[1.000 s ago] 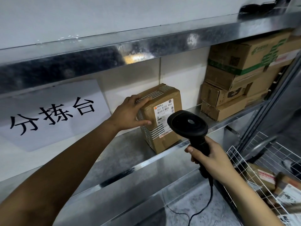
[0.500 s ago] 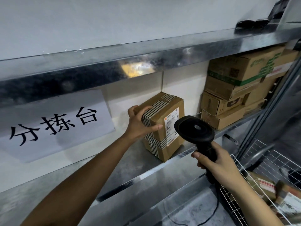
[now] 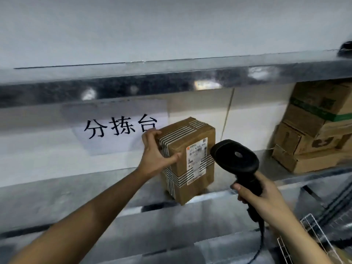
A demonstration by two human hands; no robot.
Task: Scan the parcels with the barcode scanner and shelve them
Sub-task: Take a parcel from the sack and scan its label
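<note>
Brown striped-tape parcel (image 3: 192, 149), white label (image 3: 197, 159)

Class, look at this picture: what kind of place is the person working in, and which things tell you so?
Most likely a parcel sorting or storage room. Metal shelving holds stacked cardboard boxes, the left hand grips a labelled parcel, and the right hand holds a barcode scanner.

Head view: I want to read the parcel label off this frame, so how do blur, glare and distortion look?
Head view: soft motion blur overall; the label on the parcel shows only its large characters, small print smeared. Head view: bright glare patches on the upper shelf edge. Head view: wide-angle bending, shelf lines curve; stacked boxes at right are blurriest.
</note>
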